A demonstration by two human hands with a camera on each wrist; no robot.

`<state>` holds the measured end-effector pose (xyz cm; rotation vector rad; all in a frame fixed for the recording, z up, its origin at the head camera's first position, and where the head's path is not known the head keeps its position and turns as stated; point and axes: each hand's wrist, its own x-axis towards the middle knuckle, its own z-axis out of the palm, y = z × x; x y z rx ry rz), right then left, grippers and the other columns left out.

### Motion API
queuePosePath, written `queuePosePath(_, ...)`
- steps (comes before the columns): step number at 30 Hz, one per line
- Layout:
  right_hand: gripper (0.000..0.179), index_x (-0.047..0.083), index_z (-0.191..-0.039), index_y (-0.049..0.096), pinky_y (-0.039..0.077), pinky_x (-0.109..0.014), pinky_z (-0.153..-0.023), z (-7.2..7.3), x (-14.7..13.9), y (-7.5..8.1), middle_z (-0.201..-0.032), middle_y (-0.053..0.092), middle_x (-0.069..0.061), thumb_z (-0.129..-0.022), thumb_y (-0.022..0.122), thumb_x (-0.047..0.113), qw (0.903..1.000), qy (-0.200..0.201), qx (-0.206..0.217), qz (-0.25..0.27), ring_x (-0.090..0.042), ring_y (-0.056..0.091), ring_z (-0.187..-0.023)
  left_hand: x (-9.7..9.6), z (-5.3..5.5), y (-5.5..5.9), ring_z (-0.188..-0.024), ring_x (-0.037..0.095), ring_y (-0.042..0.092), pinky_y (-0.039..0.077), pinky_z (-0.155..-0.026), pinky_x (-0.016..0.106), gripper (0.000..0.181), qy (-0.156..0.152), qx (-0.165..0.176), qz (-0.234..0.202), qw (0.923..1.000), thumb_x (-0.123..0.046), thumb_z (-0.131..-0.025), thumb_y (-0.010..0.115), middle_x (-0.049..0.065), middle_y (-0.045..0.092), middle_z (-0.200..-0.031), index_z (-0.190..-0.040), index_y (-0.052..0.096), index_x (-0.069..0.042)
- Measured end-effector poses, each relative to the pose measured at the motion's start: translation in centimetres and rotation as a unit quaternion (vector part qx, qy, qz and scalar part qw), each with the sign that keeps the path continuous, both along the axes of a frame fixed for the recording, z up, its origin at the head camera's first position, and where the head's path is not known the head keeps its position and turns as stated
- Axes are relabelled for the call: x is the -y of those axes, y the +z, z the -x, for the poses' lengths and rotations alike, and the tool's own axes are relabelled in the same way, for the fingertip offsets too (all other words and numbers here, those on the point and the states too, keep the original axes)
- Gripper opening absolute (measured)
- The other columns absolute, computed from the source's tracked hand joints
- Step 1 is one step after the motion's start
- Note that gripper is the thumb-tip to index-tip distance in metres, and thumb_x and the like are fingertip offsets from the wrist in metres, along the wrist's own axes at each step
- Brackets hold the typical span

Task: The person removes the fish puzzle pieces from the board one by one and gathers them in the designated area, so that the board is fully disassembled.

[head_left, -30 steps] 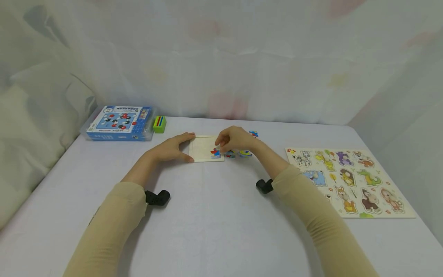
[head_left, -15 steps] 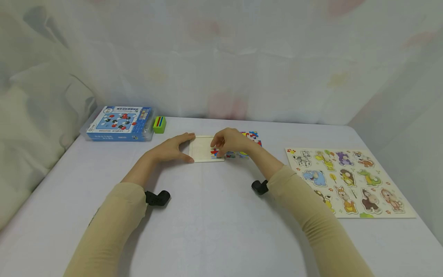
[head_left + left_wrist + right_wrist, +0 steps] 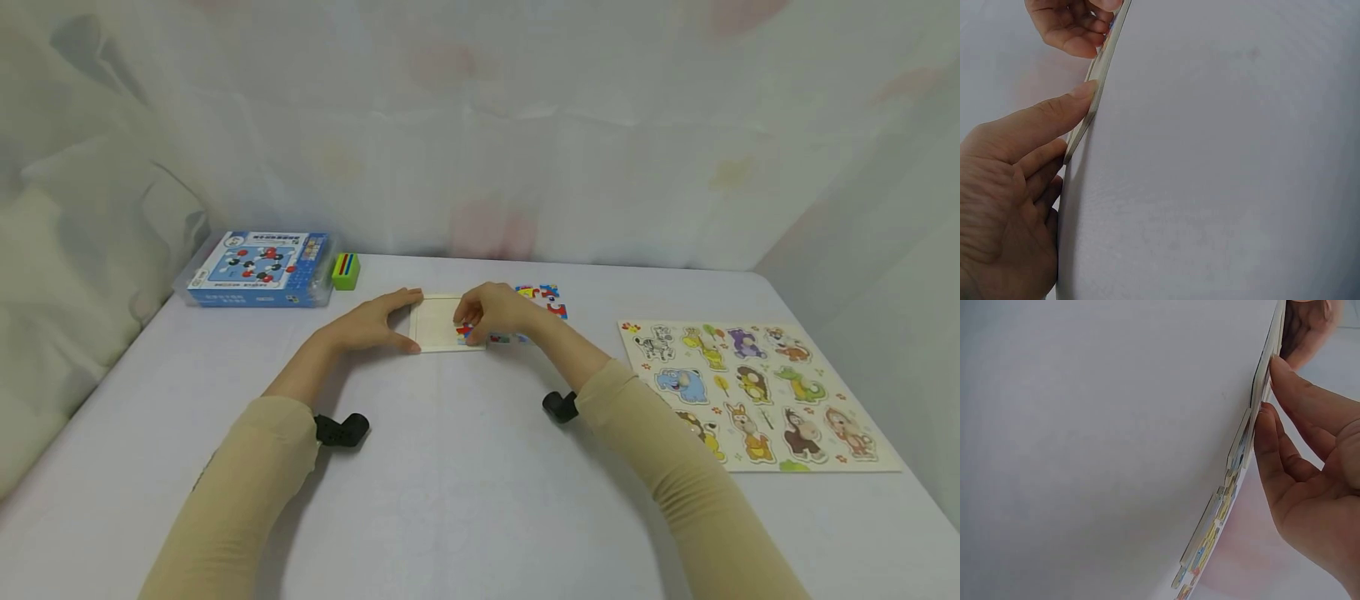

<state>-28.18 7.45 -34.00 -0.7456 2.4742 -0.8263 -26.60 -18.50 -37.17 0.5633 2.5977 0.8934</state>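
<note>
In the head view a shallow pale puzzle tray (image 3: 433, 321) lies flat at the table's middle. My left hand (image 3: 367, 323) steadies its left side, thumb at the near corner and fingers at the far corner. In the left wrist view that thumb (image 3: 1072, 103) presses the tray's edge. At the tray's near right corner sits a red and blue jigsaw piece (image 3: 462, 331). My right hand (image 3: 495, 310) has its thumb and index finger at this piece, partly covering it. The right wrist view shows those fingertips (image 3: 1265, 422) low at the tray.
Colourful jigsaw pieces (image 3: 549, 292) lie right of the tray, partly behind my right hand. A pale animal puzzle board (image 3: 765, 425) lies at the right. At the back left stand a blue-and-white boxed molecule set (image 3: 258, 271) and a small green block (image 3: 346, 272).
My right hand has shifted slightly left and down over the tray's corner piece, uncovering more loose pieces to the right. The left hand has stayed in place.
</note>
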Motion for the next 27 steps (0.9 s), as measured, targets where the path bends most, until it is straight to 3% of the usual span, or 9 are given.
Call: queuePosePath(27,0.026,0.01,-0.102,0.072,0.046,-0.019,-0.08,-0.37,-0.03,-0.1,-0.096,0.064,-0.001,-0.078,0.082,0.008,0.9998,-0.005,0.014,0.009,-0.015,0.055,-0.091,-0.09,-0.06,0.01,-0.158,0.031,0.006,0.008,-0.128,0.054,0.099,0.001,0.002,-0.003,1.0,-0.037,-0.078,0.081,0.007,0.015,-0.168,-0.157,0.026,-0.012)
